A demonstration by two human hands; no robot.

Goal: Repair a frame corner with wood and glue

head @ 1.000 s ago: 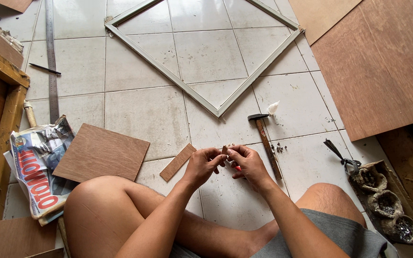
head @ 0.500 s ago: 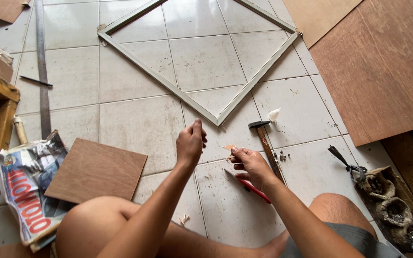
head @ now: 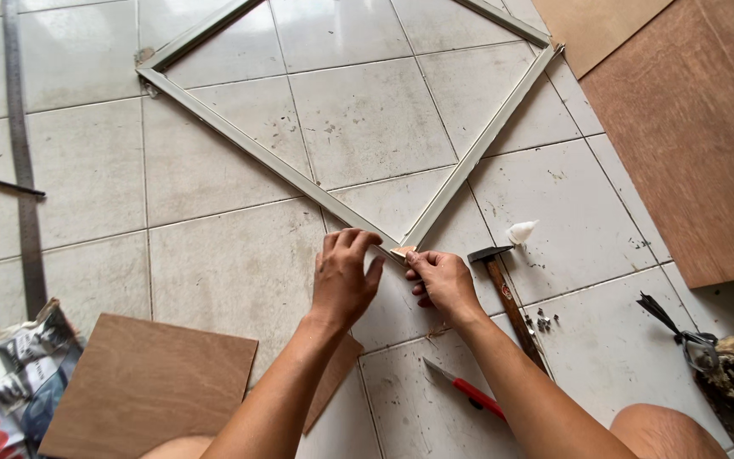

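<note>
From the left edge I see a long grey steel ruler lying on the white tiled floor, a thin dark pencil across it at nine o'clock, and a crumpled printed paper bag at seven o'clock; what it holds I cannot tell. Beside it lies a square brown plywood panel.

My left hand rests flat with its fingers curled over the near corner of the pale grey square wooden frame, which lies on the floor from centre up to twelve o'clock. My right hand pinches a small tan wooden piece against that same corner, fingers clenched on it. Three corners in view look joined; I judge this near corner to be the one in hand, not yet fixed.

A red-handled knife lies at five o'clock, a wooden-handled hammer just right of my right hand, and small dark nails beside it. A white crumpled scrap sits above the hammer head. Large brown plywood sheets fill two o'clock.
</note>
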